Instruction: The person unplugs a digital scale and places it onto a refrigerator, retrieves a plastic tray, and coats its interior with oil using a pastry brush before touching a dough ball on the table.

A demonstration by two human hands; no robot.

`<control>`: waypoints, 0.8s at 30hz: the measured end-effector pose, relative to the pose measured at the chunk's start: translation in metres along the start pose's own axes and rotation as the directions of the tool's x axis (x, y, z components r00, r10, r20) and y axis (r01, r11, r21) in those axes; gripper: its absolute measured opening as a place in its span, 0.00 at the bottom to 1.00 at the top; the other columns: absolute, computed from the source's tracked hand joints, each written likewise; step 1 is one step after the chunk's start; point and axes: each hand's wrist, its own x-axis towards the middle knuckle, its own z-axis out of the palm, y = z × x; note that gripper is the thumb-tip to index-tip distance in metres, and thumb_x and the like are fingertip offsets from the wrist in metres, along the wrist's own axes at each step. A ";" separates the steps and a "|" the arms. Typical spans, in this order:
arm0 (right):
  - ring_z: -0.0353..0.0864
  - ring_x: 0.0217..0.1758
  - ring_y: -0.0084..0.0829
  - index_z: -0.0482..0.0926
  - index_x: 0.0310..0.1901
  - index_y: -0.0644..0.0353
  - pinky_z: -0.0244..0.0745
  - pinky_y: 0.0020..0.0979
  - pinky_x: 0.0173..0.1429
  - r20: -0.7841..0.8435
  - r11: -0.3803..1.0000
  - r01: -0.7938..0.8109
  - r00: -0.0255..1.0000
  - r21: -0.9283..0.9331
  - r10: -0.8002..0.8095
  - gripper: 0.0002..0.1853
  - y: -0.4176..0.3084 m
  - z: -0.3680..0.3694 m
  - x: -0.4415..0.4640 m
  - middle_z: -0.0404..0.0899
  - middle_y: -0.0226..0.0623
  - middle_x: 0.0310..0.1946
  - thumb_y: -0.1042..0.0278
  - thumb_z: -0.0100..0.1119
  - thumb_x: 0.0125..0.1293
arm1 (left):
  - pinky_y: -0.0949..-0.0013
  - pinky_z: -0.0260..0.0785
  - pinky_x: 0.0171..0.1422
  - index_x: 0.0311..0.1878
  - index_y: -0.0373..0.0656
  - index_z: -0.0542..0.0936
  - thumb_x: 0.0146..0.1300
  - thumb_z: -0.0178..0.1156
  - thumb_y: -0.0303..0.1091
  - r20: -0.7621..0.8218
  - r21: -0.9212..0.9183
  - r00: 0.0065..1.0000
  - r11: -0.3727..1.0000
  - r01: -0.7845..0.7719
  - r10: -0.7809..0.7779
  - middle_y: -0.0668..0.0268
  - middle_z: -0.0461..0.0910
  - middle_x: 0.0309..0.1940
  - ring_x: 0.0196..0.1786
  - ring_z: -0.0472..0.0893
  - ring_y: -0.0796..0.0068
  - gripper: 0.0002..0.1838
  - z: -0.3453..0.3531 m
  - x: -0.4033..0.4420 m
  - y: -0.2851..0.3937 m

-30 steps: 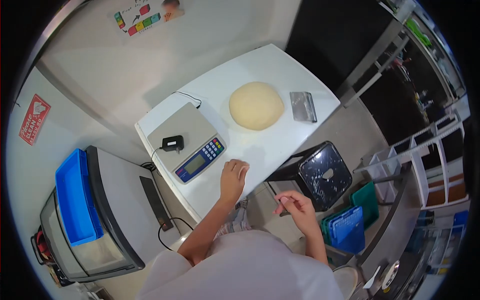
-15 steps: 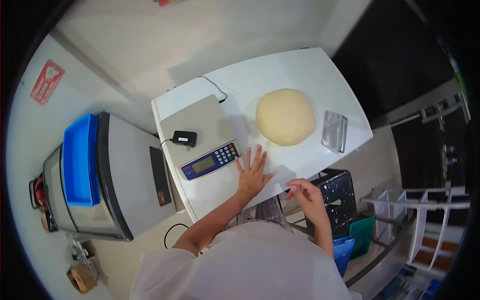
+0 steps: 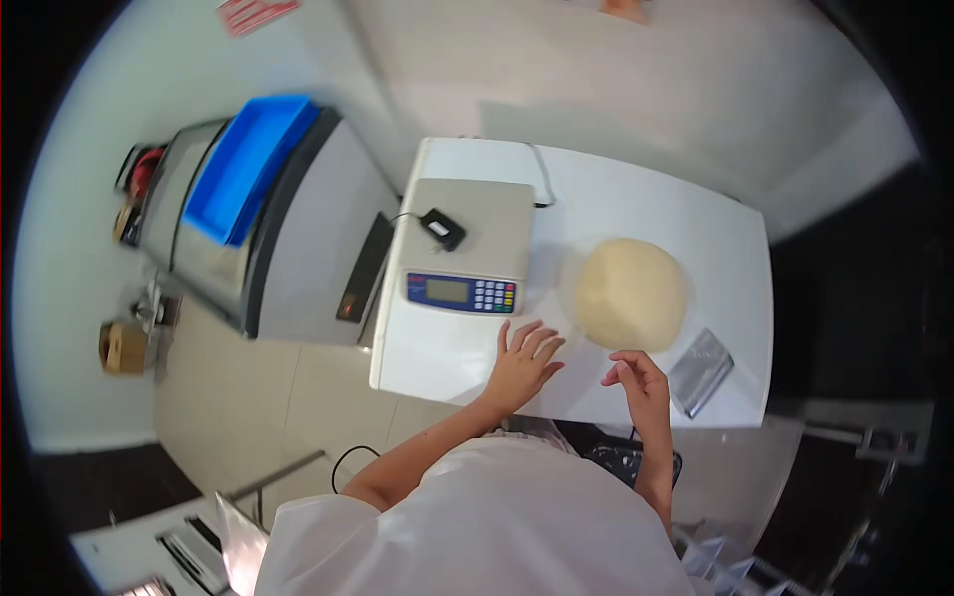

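Observation:
My left hand is over the white table just below the scale's keypad, palm down with its fingers spread, holding nothing. My right hand is near the table's front edge, between the dough and the silver object. Its fingers are loosely bent, and nothing shows in them. A large round ball of pale dough sits on the table above my right hand. The digital scale stands at the left, with a black power adapter lying on its plate. A silver, shiny flat rectangular object lies to the right.
The white table backs onto a pale wall. At its left stands a grey appliance with a blue tray on top. A black speckled stool is partly under the front edge. A cardboard box shows far left.
The camera view has turned, so the table appears rotated and shifted right. My left hand stays by the scale with its fingers a little more bent. My right hand now appears over the table's front edge.

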 end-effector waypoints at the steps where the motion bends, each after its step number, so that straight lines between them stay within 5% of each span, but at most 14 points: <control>1: 0.77 0.32 0.21 0.76 0.43 0.65 0.70 0.22 0.42 0.055 1.000 0.010 0.998 -0.001 -0.010 0.08 0.000 0.004 0.010 0.76 0.31 0.27 0.72 0.49 0.68 | 0.41 0.45 0.68 0.51 0.51 0.76 0.55 0.61 0.43 -0.025 0.024 0.999 0.999 0.045 -0.044 0.68 0.69 0.57 0.64 0.64 0.65 0.20 -0.006 -0.003 -0.002; 4: 0.77 0.31 0.23 0.75 0.43 0.66 0.72 0.23 0.42 0.157 0.997 0.040 0.987 -0.064 -0.029 0.08 -0.006 0.026 0.042 0.76 0.31 0.31 0.73 0.49 0.67 | 0.53 0.56 0.64 0.34 0.48 0.79 0.51 0.64 0.31 -0.082 -0.080 0.986 0.987 0.141 -0.147 0.71 0.76 0.36 0.46 0.74 0.70 0.07 -0.031 -0.020 -0.016; 8: 0.77 0.33 0.22 0.75 0.43 0.66 0.72 0.23 0.41 0.267 0.981 0.166 0.954 -0.097 -0.135 0.07 -0.036 0.069 0.083 0.76 0.31 0.31 0.73 0.50 0.67 | 0.59 0.63 0.58 0.25 0.45 0.78 0.48 0.64 0.27 -0.330 -0.099 0.909 0.967 0.236 -0.256 0.69 0.75 0.25 0.35 0.75 0.68 0.04 -0.062 -0.040 -0.035; 11: 0.77 0.36 0.21 0.74 0.43 0.66 0.71 0.23 0.42 0.356 0.937 0.320 0.899 -0.141 -0.254 0.08 -0.047 0.108 0.123 0.75 0.32 0.32 0.73 0.53 0.65 | 0.61 0.64 0.54 0.26 0.45 0.78 0.49 0.64 0.27 -0.408 -0.122 0.870 0.961 0.247 -0.276 0.68 0.74 0.22 0.32 0.74 0.66 0.03 -0.077 -0.052 -0.051; 14: 0.78 0.41 0.31 0.74 0.45 0.67 0.72 0.29 0.44 0.394 0.767 0.524 0.836 -0.371 -0.381 0.14 -0.054 0.159 0.159 0.76 0.39 0.36 0.66 0.57 0.63 | 0.62 0.64 0.51 0.25 0.44 0.78 0.49 0.64 0.28 -0.455 -0.160 0.834 0.950 0.268 -0.312 0.67 0.74 0.21 0.30 0.73 0.65 0.03 -0.092 -0.066 -0.072; 17: 0.77 0.44 0.44 0.75 0.45 0.67 0.72 0.36 0.47 0.394 0.327 0.502 0.852 -0.801 -0.344 0.20 -0.045 0.207 0.201 0.76 0.47 0.41 0.57 0.59 0.60 | 0.63 0.64 0.49 0.25 0.44 0.78 0.49 0.65 0.28 -0.471 -0.200 0.807 0.934 0.296 -0.357 0.66 0.74 0.22 0.30 0.72 0.65 0.04 -0.116 -0.083 -0.104; 20: 0.77 0.45 0.49 0.77 0.41 0.63 0.71 0.42 0.50 0.426 0.342 0.444 0.895 -0.828 -0.131 0.24 -0.043 0.239 0.235 0.76 0.47 0.42 0.47 0.60 0.56 | 0.64 0.64 0.46 0.25 0.43 0.78 0.49 0.66 0.30 -0.435 -0.279 0.778 0.889 0.363 -0.454 0.66 0.73 0.21 0.29 0.72 0.65 0.06 -0.147 -0.105 -0.153; 24: 0.79 0.36 0.47 0.78 0.33 0.65 0.73 0.40 0.41 0.383 0.388 0.358 0.924 -0.849 -0.015 0.25 -0.070 0.266 0.240 0.80 0.49 0.30 0.48 0.67 0.46 | 0.64 0.65 0.47 0.24 0.43 0.76 0.47 0.67 0.32 -0.443 -0.309 0.763 0.879 0.363 -0.470 0.68 0.73 0.20 0.27 0.71 0.67 0.08 -0.198 -0.138 -0.231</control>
